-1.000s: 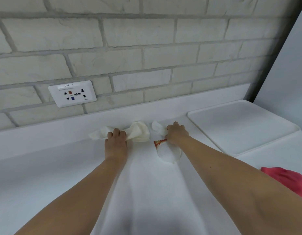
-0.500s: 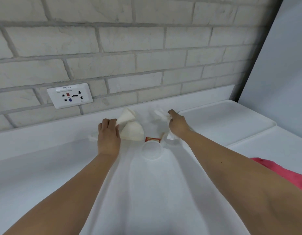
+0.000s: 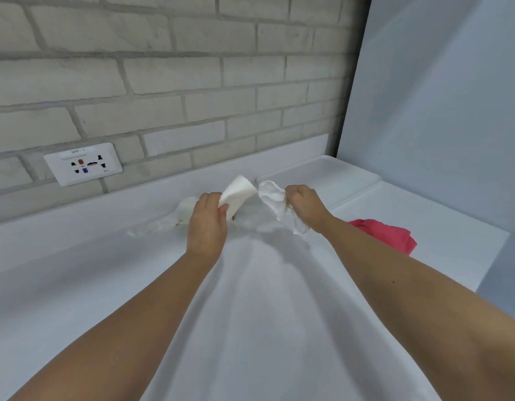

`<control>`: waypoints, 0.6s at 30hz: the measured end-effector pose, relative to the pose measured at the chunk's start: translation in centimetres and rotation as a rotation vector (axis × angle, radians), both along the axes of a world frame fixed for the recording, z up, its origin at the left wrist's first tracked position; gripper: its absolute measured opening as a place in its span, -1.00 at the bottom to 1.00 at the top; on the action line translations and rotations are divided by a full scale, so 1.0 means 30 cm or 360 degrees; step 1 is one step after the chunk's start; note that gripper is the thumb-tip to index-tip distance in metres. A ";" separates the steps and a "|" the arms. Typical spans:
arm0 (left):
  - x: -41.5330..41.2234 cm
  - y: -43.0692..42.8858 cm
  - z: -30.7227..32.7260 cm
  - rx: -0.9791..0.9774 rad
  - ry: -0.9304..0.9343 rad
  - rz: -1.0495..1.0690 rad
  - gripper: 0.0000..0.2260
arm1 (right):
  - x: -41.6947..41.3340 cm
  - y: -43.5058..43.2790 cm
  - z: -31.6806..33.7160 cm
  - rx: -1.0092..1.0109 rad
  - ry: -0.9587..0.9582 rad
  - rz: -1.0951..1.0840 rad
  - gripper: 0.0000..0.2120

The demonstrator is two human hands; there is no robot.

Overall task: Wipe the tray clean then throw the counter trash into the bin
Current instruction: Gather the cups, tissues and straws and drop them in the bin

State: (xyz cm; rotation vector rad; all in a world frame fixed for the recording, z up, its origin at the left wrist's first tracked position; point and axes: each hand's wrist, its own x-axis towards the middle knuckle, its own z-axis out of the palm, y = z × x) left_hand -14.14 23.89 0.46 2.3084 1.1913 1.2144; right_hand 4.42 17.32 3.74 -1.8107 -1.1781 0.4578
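Left hand (image 3: 207,218): clenched round a cream paper piece (image 3: 239,192), which is tilted toward 1 o'clock
Right hand (image 3: 305,206): clenched round a crumpled white tissue (image 3: 272,198)
Tray (image 3: 322,175): laid on the counter (image 3: 250,314), 1 o'clock of the right hand
Pink cloth (image 3: 389,233): laid at its 3 o'clock

I can read just one thing. On the brick wall (image 3: 163,82) above the counter (image 3: 77,270) there is a white plug plate (image 3: 82,164). At the top of the plate is a little strip (image 3: 77,151) with grey letters. They look like "SPP - 1", but they are a bit blurry. One more tiny word (image 3: 106,170) sits at the bottom right corner of the plate. It is too small for me to read.
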 end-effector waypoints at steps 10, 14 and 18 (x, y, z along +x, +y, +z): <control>0.188 -0.347 -0.015 -0.0049 -0.0071 -0.0514 -0.76 | 0.114 -0.418 -0.013 -0.0135 -0.0032 -0.0486 -0.59; 0.282 -0.496 -0.028 -0.0096 -0.0084 -0.0720 -0.75 | 0.189 -0.571 -0.036 -0.0097 -0.0033 -0.0657 -0.69; 0.393 -0.657 -0.055 -0.0199 -0.0078 -0.0903 -0.73 | 0.271 -0.727 -0.080 -0.0012 -0.0034 -0.0786 -0.64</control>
